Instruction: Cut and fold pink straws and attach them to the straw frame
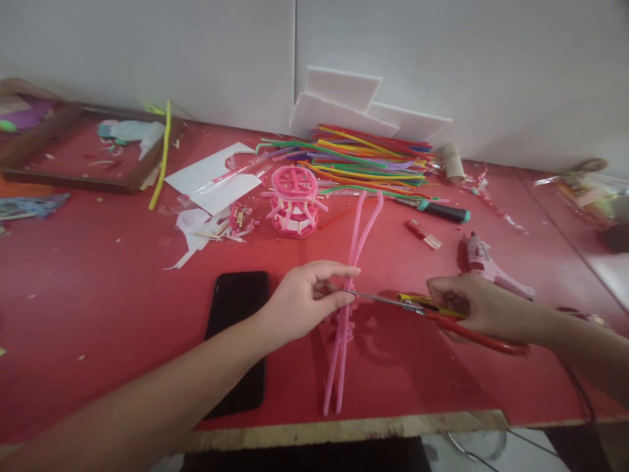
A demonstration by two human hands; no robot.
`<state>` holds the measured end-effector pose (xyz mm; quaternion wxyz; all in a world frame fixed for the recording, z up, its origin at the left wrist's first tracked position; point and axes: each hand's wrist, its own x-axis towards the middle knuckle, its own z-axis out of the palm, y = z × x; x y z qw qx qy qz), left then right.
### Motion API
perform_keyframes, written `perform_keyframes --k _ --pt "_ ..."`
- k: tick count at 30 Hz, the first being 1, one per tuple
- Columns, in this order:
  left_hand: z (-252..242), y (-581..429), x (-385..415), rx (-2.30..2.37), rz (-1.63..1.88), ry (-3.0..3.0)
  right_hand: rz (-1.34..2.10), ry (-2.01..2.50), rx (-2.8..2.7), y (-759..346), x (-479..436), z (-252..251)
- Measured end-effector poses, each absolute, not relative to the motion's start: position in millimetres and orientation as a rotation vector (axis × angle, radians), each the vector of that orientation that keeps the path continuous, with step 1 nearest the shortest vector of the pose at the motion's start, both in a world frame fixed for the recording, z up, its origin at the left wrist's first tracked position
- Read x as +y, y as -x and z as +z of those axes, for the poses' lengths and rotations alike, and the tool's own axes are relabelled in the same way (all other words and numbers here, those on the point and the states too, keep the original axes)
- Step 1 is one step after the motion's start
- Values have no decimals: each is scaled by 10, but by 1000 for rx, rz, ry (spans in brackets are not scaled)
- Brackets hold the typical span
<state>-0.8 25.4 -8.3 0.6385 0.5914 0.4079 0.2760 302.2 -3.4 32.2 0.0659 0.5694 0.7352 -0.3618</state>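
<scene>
My left hand point(307, 300) pinches two long pink straws point(356, 236) near their middle, holding them above the red table point(98, 275). My right hand point(479, 307) grips red-and-yellow-handled scissors point(427, 309), whose blades point left and meet the straws right beside my left fingertips. A small pink straw piece lies on the table under the straws. A pink cage-like straw model point(293, 200) stands farther back on the table.
A black phone point(238, 328) lies under my left forearm. A pile of coloured straws point(363, 160), white foam sheets point(344, 98), a pink glue gun point(484, 262), a marker point(442, 211), paper scraps point(211, 196) and a wooden tray point(73, 151) sit behind. The table's front edge is close.
</scene>
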Motion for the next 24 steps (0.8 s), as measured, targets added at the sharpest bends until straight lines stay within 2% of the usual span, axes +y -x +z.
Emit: perform_keyframes --k 12,17,21,24 --pt "-56 1 246 918 588 -1268 -1102 -1731 2291 -3085 -123 230" --pt "-77 18 265 881 595 -1185 -1206 -1709 2339 -3139 -89 265" --pt "-71 17 273 883 632 -1095 -1271 -2098 2299 -3180 -72 213" --pt "-57 13 273 860 636 -1026 -1128 -2380 2228 -3179 -83 96"
